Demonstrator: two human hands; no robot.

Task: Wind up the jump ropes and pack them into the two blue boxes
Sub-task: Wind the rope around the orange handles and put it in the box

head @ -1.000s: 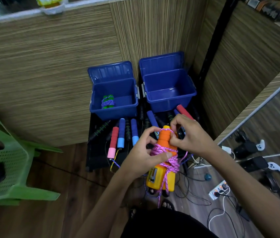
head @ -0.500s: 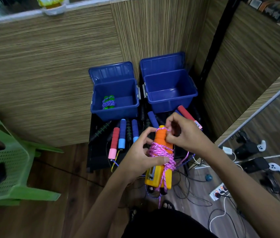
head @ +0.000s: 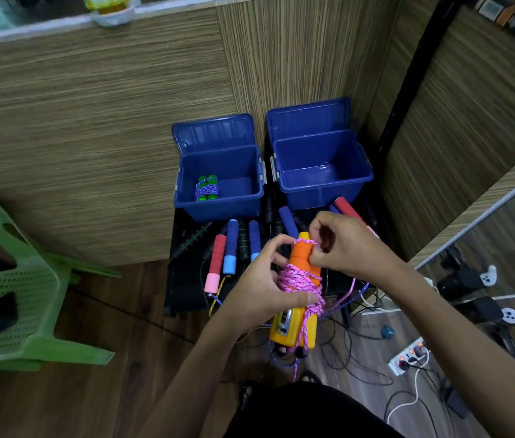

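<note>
jump rope in hand: orange handles (head: 301, 263) with pink cord (head: 300, 281) wound round the middle, held up in front of the low black surface (head: 186, 279), not in a box yet

left hand (head: 262, 289): grip wrapped round the bundle, thumb lying across the pink coils to pin them

right hand (head: 349, 245): fingers pinching the cord at the top of the handles, looks like it's tucking the last loop over the tip

what just changed: a second ago the right hand sat a bit higher and further out with the loop open; now it's pulled in tight against the handle top and the loop is snug round it. the bundle has also tilted a bit more upright

what that means: my guess is the winding is basically done, just locking the end, a tail of cord dangles below

left blue box (head: 218, 203): lid up, one green wound rope (head: 207, 188) inside, same as before

right blue box (head: 322, 188): lid up, i can't see anything in it, unchanged

still to do: several loose ropes (head: 230, 248) on the surface haven't moved, so the job is early days
</note>
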